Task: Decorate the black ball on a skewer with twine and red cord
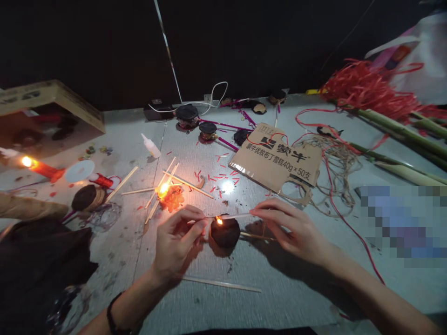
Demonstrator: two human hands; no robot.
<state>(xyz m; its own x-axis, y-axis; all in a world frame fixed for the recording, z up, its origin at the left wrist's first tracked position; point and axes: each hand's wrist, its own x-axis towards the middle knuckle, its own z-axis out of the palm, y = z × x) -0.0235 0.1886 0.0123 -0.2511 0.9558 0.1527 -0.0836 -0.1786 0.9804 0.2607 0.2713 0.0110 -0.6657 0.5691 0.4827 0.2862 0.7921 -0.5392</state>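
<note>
A thin translucent stick (237,216) stretches between my two hands, with a small flame (219,220) at its left part. My left hand (179,237) pinches the left end between thumb and fingers. The right end sits in the fingertips of my right hand (291,228). Directly under the stick is a round, dark-covered drum-like piece (225,232), from which a thin wooden handle (256,236) points right. Whether the flame touches the dark cover I cannot tell. Another thin translucent strip (223,284) lies on the floor nearer to me.
A small fire (163,190) burns on orange wax among wooden sticks (188,183). At far left a red candle (42,168) is lit. Around lie a glue bottle (151,146), drum-like pieces (187,116), a cardboard sheet (279,160), twine (340,163), dark cloth (42,270) and green stalks (401,132).
</note>
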